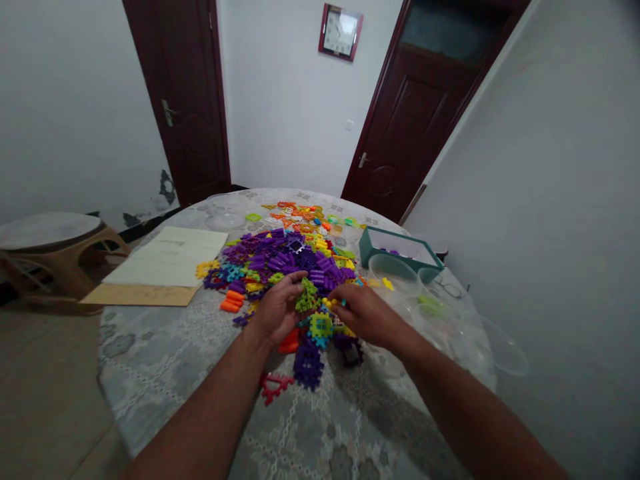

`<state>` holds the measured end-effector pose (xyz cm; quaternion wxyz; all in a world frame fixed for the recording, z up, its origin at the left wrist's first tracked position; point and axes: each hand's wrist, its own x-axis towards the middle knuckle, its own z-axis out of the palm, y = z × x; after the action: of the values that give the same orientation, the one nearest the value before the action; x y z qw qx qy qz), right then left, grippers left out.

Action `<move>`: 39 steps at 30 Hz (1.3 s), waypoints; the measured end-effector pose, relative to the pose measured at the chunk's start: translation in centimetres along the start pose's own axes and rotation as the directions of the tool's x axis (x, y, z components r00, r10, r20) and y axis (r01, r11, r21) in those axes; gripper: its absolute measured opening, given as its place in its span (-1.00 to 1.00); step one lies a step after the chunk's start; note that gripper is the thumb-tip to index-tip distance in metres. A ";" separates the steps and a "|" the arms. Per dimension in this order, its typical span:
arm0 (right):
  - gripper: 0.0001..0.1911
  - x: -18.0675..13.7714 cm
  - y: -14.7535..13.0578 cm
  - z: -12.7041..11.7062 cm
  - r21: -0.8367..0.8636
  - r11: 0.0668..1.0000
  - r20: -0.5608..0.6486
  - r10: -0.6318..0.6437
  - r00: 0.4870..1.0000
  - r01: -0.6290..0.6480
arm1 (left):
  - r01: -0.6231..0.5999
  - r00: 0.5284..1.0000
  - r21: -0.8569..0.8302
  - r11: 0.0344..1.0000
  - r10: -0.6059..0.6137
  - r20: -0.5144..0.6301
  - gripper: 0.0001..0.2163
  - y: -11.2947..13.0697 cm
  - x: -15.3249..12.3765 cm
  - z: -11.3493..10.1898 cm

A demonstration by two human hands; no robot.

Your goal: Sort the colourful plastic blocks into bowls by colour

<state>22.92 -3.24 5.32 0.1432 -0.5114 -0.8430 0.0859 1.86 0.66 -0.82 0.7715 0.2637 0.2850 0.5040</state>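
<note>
My left hand (280,310) is cupped, its fingertips closed on the edge of a green toothed plastic building piece (307,297), which stands tilted. To the right, my right hand (369,312) has its fingers pinched at a small yellow building piece (328,303); a bit of light blue shows by its fingers. Just below lies a lime green square piece (321,326) with a light blue piece under it. Nearer me are a dark purple toothed piece (309,365), orange tube pieces (289,341) and a red toothed piece (275,385).
A large heap of mostly purple pieces (280,257) lies beyond my hands, with orange ones behind. On the right stand a green-edged box (400,243) and clear plastic containers (395,267). Papers (173,257) lie on the left; a stool (50,233) stands beside the round table (150,340).
</note>
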 end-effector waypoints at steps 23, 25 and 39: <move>-0.63 -2.1 -2.1 1.6 0.384 0.915 -0.180 0.204 0.962 -0.122 | -0.055 0.994 0.206 0.977 0.035 0.100 -0.55 -1.1 -0.5 1.3; -0.62 -1.9 -2.1 2.4 0.418 0.898 -0.196 0.240 0.951 -0.141 | -0.051 0.992 0.199 0.979 0.027 0.120 -0.59 -1.1 -0.4 1.1; -0.86 -3.3 -1.2 2.9 0.659 0.728 -0.094 0.326 0.940 -0.187 | -0.132 0.991 0.165 0.977 0.132 0.014 -0.66 -1.2 0.1 0.8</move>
<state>22.44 -6.71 2.44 0.3813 -0.5494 -0.6639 0.3347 3.22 0.25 -1.12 0.7120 0.3460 0.3069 0.5283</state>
